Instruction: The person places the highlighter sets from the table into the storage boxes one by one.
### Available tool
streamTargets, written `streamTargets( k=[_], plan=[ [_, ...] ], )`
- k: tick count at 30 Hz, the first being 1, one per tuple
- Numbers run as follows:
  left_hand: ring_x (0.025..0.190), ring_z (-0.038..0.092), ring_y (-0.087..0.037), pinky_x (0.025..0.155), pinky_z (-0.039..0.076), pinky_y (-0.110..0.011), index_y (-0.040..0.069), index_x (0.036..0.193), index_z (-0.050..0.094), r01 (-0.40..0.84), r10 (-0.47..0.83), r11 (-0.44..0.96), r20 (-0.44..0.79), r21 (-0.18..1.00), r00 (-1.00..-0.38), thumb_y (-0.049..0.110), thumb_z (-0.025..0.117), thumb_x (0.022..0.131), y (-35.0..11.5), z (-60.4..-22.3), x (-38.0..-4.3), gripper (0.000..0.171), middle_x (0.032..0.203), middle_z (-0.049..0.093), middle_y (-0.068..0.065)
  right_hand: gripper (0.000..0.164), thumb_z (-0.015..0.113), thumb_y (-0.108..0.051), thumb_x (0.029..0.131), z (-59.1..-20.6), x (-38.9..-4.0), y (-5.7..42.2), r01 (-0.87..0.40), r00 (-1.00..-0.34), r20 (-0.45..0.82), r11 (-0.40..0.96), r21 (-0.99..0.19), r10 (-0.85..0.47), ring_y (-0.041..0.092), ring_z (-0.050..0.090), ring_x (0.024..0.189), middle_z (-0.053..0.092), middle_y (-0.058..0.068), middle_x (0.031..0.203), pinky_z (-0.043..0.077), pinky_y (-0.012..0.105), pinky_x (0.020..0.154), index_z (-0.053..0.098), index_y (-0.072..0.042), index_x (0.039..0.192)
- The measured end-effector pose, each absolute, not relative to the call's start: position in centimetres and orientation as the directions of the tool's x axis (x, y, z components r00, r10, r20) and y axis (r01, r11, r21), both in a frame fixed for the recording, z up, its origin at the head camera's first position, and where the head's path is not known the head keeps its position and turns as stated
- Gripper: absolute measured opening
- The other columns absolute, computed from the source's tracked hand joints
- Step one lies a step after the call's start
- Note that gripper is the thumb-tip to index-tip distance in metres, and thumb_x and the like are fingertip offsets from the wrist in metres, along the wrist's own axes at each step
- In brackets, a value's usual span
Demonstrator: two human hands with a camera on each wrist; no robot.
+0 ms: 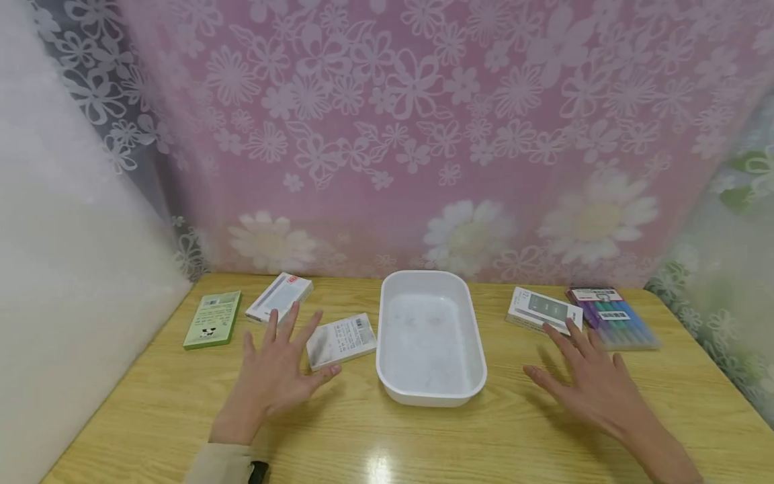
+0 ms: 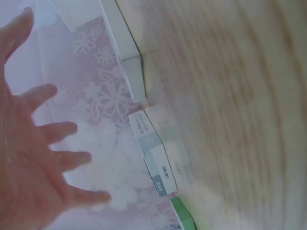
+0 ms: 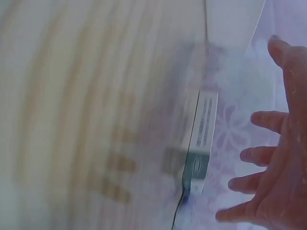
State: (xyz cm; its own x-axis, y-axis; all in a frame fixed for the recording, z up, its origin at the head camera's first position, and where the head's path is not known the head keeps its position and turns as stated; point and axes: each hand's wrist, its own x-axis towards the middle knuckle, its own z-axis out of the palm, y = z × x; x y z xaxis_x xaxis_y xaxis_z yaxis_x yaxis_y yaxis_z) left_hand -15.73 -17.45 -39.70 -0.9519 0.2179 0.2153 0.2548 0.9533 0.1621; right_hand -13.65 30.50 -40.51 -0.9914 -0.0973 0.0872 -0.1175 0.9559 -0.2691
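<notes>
Fingers spread, my left hand [image 1: 275, 380] hovers over the table in the head view and holds nothing. Nearest to it are a white box with a grey marbled face [image 1: 342, 341] and a white box with a pale blue panel [image 1: 280, 298]. A green box [image 1: 213, 319] lies further left. On the other side my right hand [image 1: 592, 390], also spread and holding nothing, is just in front of a white box with a grey-green panel [image 1: 544, 309] and a clear pack of coloured pens [image 1: 613, 319]. Between the hands stands a white plastic tray [image 1: 432, 396] with nothing in it.
All of these rest on a wood-grain table [image 1: 411, 437]. A pink flowered curtain [image 1: 363, 168] hangs along the back edge, and pale sheeting [image 1: 78, 269] covers the left side. More flowered cloth [image 1: 738, 309] hangs at the right.
</notes>
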Motion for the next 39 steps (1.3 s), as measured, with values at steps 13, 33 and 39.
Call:
streamTargets(
  k=[13,33,39],
  plan=[
    [0.145,0.043,-0.039,0.102,0.04,-0.074,0.024,0.154,0.046,0.368,0.311,0.885,0.225,0.286,-0.923,0.049,0.068,0.094,-17.8,-39.7,-17.7,0.068,0.16,0.043,-0.012,0.052,0.059,-0.04,0.103,-39.6,-15.8,25.4,-0.272,-0.96,0.218,0.756,-0.596,-0.174,0.03,0.074,0.099,0.068,0.022,0.13,0.062,0.03,0.07,0.059,-0.005,0.141],
    [0.147,0.04,-0.043,0.109,0.036,-0.073,0.029,0.156,0.043,0.415,0.413,0.867,0.068,0.275,-0.908,0.051,0.068,0.094,-15.1,-40.4,-20.2,0.07,0.162,0.04,-0.015,0.061,0.061,-0.03,0.104,-38.4,-19.3,22.7,0.007,-0.977,-0.104,0.458,-0.889,-0.187,0.024,0.076,0.092,0.064,0.026,0.128,0.064,0.037,0.07,0.041,-0.002,0.154],
    [0.145,0.042,-0.044,0.106,0.039,-0.072,0.029,0.156,0.043,0.407,0.42,0.876,0.008,0.26,-0.908,0.054,0.066,0.094,-14.8,-40.8,-21.4,0.071,0.162,0.04,-0.014,0.057,0.059,-0.02,0.104,-38.2,-19.9,22.2,0.08,-0.97,-0.171,0.441,-0.894,-0.17,0.022,0.075,0.089,0.065,0.021,0.118,0.064,0.038,0.07,0.041,0.002,0.153]
  ],
)
